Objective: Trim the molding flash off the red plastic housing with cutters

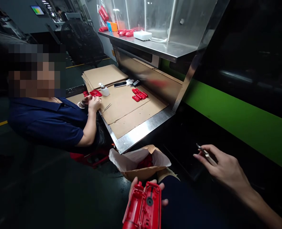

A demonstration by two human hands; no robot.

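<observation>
My left hand (132, 188) is wrapped round a red plastic housing (145, 206) at the bottom centre. The housing's hollow inner side faces up, with ribs, screw bosses and a dark round part showing. Out to the right, my right hand (223, 167) pinches a small metal hand tool (207, 156) with a dark, hooked tip and a pale handle. The tool is well apart from the housing. Just beyond the housing, a paper sack (141, 174) with a white lining stands open, with red plastic inside.
A co-worker (50, 127) sits at left, handling a red part (95, 93). The cardboard-covered metal table (141, 130) bears several red parts (139, 94), a bottle (104, 90), tweezers (107, 108) and a phone (120, 84). Above it, a metal shelf (169, 51) holds a white box (142, 35).
</observation>
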